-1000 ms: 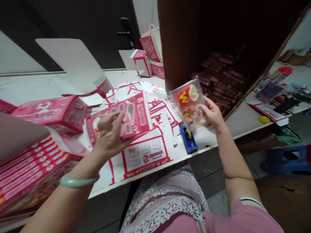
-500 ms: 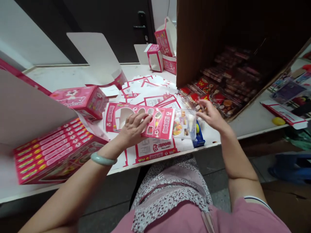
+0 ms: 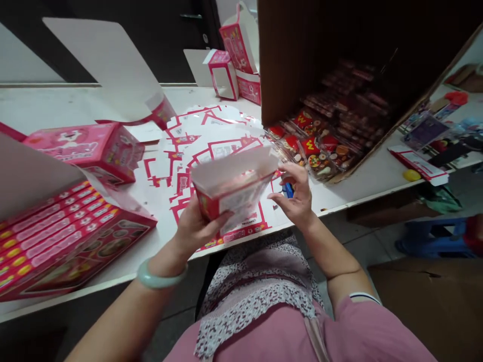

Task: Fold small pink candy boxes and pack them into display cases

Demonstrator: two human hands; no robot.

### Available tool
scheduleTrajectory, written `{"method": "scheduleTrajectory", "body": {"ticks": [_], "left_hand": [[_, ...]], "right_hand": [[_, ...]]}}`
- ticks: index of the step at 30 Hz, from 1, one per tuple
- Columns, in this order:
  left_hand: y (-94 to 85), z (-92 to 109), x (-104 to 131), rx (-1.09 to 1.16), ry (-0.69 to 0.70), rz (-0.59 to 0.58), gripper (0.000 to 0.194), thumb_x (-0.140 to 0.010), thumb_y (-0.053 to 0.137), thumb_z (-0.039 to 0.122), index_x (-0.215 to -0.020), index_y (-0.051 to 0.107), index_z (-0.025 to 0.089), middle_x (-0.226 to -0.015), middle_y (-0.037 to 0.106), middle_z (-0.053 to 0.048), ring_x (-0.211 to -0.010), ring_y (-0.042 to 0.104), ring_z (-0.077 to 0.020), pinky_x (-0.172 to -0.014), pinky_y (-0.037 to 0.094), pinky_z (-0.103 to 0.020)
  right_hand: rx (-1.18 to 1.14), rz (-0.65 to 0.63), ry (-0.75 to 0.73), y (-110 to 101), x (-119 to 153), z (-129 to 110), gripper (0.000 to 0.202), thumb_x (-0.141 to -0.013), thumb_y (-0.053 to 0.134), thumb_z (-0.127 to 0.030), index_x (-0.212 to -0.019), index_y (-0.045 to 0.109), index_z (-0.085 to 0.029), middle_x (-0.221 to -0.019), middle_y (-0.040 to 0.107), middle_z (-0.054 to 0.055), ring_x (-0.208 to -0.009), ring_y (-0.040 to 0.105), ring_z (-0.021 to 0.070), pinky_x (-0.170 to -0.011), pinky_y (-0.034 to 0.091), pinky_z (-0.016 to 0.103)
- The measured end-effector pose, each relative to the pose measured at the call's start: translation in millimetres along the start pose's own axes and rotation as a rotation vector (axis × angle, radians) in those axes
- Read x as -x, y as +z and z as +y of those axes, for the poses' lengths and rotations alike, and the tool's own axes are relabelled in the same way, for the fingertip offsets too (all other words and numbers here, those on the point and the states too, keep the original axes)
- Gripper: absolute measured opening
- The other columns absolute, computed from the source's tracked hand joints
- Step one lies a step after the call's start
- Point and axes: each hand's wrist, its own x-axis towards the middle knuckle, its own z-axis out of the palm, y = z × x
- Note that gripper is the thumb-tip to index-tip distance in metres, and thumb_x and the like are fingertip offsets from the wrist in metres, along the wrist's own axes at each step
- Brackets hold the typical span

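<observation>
My left hand (image 3: 199, 226) grips a small pink-and-white carton (image 3: 241, 188) from its left side and tilts it up over the table edge; the carton is blurred. By its right end, my right hand (image 3: 296, 193) has its thumb and fingers apart and holds nothing. Flat printed card sheets (image 3: 188, 151) lie in a loose pile behind and beneath the carton. Behind my right fingers a blue tape dispenser (image 3: 288, 190) shows in part. Clear packets with red labels (image 3: 315, 146) lie in a large cardboard box.
The tall cardboard box (image 3: 290, 60) stands at the right. On the left are a row of pink boxes (image 3: 60, 226) and a folded pink box (image 3: 86, 146). More pink cartons (image 3: 224, 75) stand at the back. A yellow round object (image 3: 411, 175) sits far right.
The carton in my left hand has gone from lying flat to being turned up, its inside showing. My right hand has moved left and down. The whole view has shifted.
</observation>
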Motion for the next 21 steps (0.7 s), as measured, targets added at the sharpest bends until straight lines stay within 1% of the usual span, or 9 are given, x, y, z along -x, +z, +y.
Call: {"method": "scheduleTrajectory", "body": {"ticks": [2, 5, 7, 10, 14, 16, 17, 19, 21], "left_hand": [[7.8, 0.0, 8.7, 0.155, -0.042, 0.146, 0.079, -0.094, 0.069, 0.034, -0.159, 0.024, 0.036, -0.124, 0.068, -0.008, -0.100, 0.071, -0.0211, -0.084, 0.065, -0.035], [19.5, -11.9, 19.6, 0.282, -0.009, 0.148, 0.089, -0.097, 0.066, 0.030, -0.160, 0.005, 0.044, -0.126, 0.067, -0.006, -0.098, 0.072, -0.0177, -0.085, 0.065, -0.034], [19.6, -23.3, 24.2, 0.320, 0.005, 0.108, 0.085, -0.097, 0.065, 0.028, -0.160, 0.010, 0.044, -0.126, 0.067, -0.006, -0.100, 0.071, -0.0172, -0.087, 0.064, -0.033], [7.4, -36.9, 28.7, 0.287, 0.007, 0.081, 0.073, -0.094, 0.070, 0.027, -0.154, 0.030, 0.038, -0.125, 0.065, -0.007, -0.100, 0.070, -0.0160, -0.085, 0.061, -0.028], [-9.5, -35.1, 30.2, 0.100, 0.027, 0.202, 0.037, -0.088, 0.078, 0.029, -0.120, 0.059, 0.025, -0.105, 0.064, -0.004, -0.092, 0.066, -0.0152, -0.079, 0.057, -0.025], [-11.8, -25.3, 27.6, 0.086, -0.016, 0.298, 0.019, -0.092, 0.072, 0.032, -0.103, 0.060, 0.021, -0.096, 0.063, -0.003, -0.087, 0.065, -0.0144, -0.076, 0.056, -0.024], [-11.9, -19.5, 25.8, 0.120, -0.055, 0.330, 0.017, -0.095, 0.069, 0.033, -0.104, 0.059, 0.022, -0.095, 0.064, -0.003, -0.085, 0.064, -0.0140, -0.076, 0.056, -0.024], [-12.5, -8.7, 22.8, 0.213, -0.112, 0.344, 0.025, -0.097, 0.066, 0.032, -0.119, 0.055, 0.025, -0.098, 0.066, -0.003, -0.086, 0.066, -0.0138, -0.076, 0.056, -0.024], [-15.6, -0.8, 22.9, 0.248, -0.084, 0.283, 0.032, -0.098, 0.065, 0.034, -0.126, 0.050, 0.027, -0.104, 0.068, -0.005, -0.094, 0.069, -0.0162, -0.082, 0.058, -0.028]], "right_hand": [[-0.027, 0.004, -0.083, 1.8, -1.2, -3.7, 0.051, -0.093, 0.066, -0.045, -0.140, 0.050, -0.035, -0.141, 0.056, 0.009, -0.122, 0.060, 0.0240, -0.079, 0.061, 0.035], [-0.103, 0.003, -0.028, 11.2, 1.1, 5.9, 0.057, -0.096, 0.062, -0.044, -0.149, 0.042, -0.036, -0.144, 0.056, 0.009, -0.117, 0.063, 0.0221, -0.079, 0.060, 0.032], [-0.111, -0.104, -0.001, 15.5, 2.5, 13.3, 0.048, -0.098, 0.059, -0.045, -0.144, 0.050, -0.033, -0.137, 0.062, 0.009, -0.110, 0.067, 0.0212, -0.080, 0.060, 0.032], [-0.051, -0.263, -0.061, 15.0, 2.1, 14.8, 0.030, -0.101, 0.053, -0.040, -0.126, 0.066, -0.029, -0.118, 0.072, 0.007, -0.106, 0.069, 0.0210, -0.087, 0.060, 0.035], [-0.001, -0.321, -0.109, 17.0, -0.4, 4.2, 0.025, -0.102, 0.051, -0.033, -0.113, 0.072, -0.027, -0.117, 0.072, 0.008, -0.114, 0.067, 0.0218, -0.101, 0.055, 0.040], [-0.064, -0.270, -0.009, 22.7, -0.7, -0.7, 0.020, -0.100, 0.056, -0.033, -0.110, 0.072, -0.027, -0.117, 0.071, 0.008, -0.112, 0.067, 0.0210, -0.096, 0.057, 0.038], [-0.122, -0.242, 0.068, 25.7, -0.4, -2.6, 0.020, -0.098, 0.058, -0.034, -0.113, 0.070, -0.028, -0.116, 0.070, 0.007, -0.109, 0.068, 0.0202, -0.090, 0.059, 0.035], [-0.241, -0.210, 0.209, 28.9, 0.6, -5.6, 0.027, -0.095, 0.063, -0.036, -0.121, 0.063, -0.030, -0.113, 0.070, 0.006, -0.103, 0.069, 0.0188, -0.075, 0.060, 0.030], [-0.297, -0.236, 0.248, 26.9, 2.4, -8.7, 0.027, -0.092, 0.067, -0.037, -0.117, 0.061, -0.030, -0.113, 0.069, 0.005, -0.101, 0.069, 0.0186, -0.068, 0.059, 0.027]]}}
